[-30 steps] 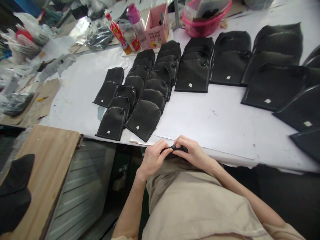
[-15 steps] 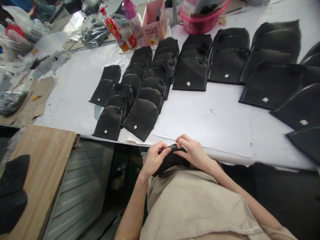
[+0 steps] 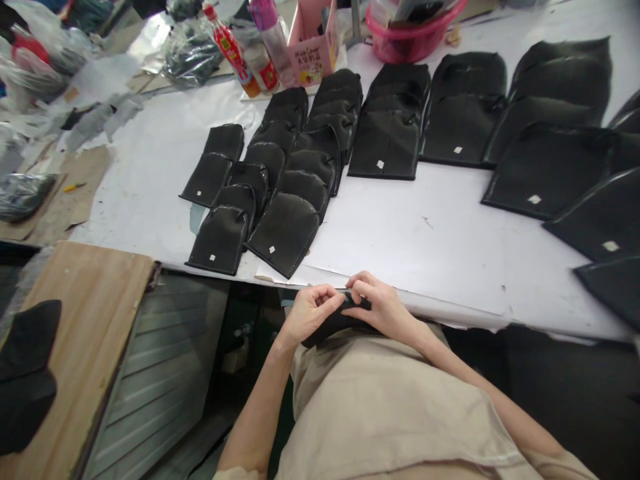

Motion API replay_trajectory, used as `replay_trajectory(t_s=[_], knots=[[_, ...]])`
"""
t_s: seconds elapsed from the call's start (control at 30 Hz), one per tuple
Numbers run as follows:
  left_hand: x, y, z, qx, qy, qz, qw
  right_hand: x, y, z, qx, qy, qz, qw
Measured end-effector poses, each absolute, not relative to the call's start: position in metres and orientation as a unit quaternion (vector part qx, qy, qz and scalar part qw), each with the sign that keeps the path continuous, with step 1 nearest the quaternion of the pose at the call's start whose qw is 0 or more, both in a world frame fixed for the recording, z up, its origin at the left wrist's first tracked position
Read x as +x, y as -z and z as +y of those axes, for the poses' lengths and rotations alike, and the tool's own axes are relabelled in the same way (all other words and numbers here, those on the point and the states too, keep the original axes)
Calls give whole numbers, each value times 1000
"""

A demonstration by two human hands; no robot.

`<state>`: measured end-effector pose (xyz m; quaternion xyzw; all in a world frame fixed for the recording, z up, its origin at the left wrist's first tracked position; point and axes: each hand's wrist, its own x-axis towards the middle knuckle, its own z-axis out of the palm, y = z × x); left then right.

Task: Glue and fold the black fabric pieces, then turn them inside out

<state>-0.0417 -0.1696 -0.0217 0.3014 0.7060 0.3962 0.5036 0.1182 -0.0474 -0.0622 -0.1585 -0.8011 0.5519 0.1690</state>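
A black leather-like piece (image 3: 333, 325) lies against my lap at the table's front edge, its lower part merging with the shadow. Thumb and fingertips of my left hand (image 3: 311, 311) pinch its upper edge. Just to the right, my right hand (image 3: 383, 307) has its thumb and curled fingers closed around the same edge. Across the table, similar black pieces with rounded tops lie overlapped in rows, such as the front piece (image 3: 284, 230) with a small white sticker. Another black piece (image 3: 383, 143) heads a row farther back.
On the white-covered table (image 3: 400, 230) stand a red-labelled bottle (image 3: 231, 50), a pink box (image 3: 313, 57) and a pink basin (image 3: 415, 37) along the back. A wooden board (image 3: 95, 300) at lower left carries black pieces (image 3: 27, 373). Plastic bags (image 3: 193, 53) lie at far left.
My left fingers have drawn into a tighter pinch, and the black edge between my hands shows less. The view has shifted slightly; the pieces on the table stay put.
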Motion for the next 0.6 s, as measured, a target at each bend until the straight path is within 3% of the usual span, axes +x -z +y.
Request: replay_trajectory(t_s=[0.17, 0.6], knots=[[-43, 25, -171, 272, -404, 693, 532, 120, 65, -45, -167, -579, -788, 129], [-38, 23, -166, 394, -342, 751, 405, 114, 79, -63, -177, -503, -818, 215]])
